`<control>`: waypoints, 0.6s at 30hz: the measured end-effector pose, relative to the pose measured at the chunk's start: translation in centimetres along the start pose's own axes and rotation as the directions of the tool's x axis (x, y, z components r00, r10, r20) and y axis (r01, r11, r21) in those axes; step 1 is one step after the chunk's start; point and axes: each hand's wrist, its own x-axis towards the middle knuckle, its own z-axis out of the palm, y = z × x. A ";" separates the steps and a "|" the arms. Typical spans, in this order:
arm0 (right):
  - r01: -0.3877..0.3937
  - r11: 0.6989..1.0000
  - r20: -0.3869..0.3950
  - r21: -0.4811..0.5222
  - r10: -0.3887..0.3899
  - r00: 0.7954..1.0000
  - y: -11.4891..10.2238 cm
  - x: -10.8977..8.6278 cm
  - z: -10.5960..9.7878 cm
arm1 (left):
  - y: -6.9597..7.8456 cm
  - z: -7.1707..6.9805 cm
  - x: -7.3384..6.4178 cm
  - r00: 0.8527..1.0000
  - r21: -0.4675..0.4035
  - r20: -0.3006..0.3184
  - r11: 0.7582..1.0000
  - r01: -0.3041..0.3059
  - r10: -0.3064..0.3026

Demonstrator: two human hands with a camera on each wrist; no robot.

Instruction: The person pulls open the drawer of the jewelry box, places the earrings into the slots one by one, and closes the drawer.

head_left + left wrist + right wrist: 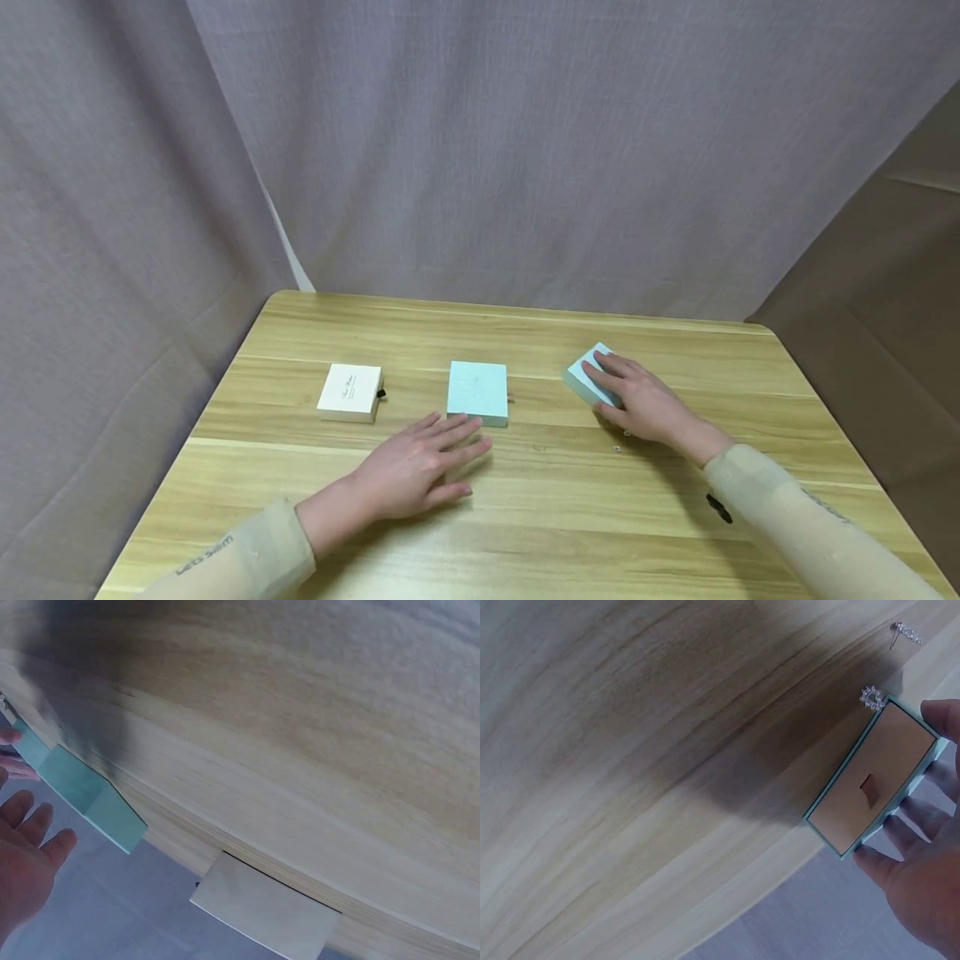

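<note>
At the right, my right hand [637, 400] grips a small light-blue drawer box [581, 383], which is turned at an angle. In the right wrist view its peach-coloured drawer front [874, 780] carries a small ribbon tab, and thumb and fingers span the box. Beside it lie two sparkling pieces of jewellery like earrings: one [871, 697] close at the box's corner, another [906, 633] farther off. My left hand [412, 471] spreads relaxed fingers low over the table, fingertips overlapping the front edge of a second light-blue box [477, 390]. Nothing is in that hand.
A white box [351, 392] with dark script and a black tab stands at the left of the wooden table [540, 525]. Grey curtains [510, 167] hang behind and along the sides. A small black object [718, 508] shows by the right sleeve.
</note>
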 end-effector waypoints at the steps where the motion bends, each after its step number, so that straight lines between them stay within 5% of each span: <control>1: 0.017 1.000 -0.005 -0.004 -0.017 1.000 -0.1 0.0 0.0 | 0.0 0.0 0.0 1.000 0.001 0.000 1.000 -0.003 0.003; 18: 0.183 0.982 0.043 -0.034 -0.182 0.982 -1.4 0.1 -0.1 | 0.6 0.2 0.3 0.999 0.001 0.041 1.000 -0.006 0.006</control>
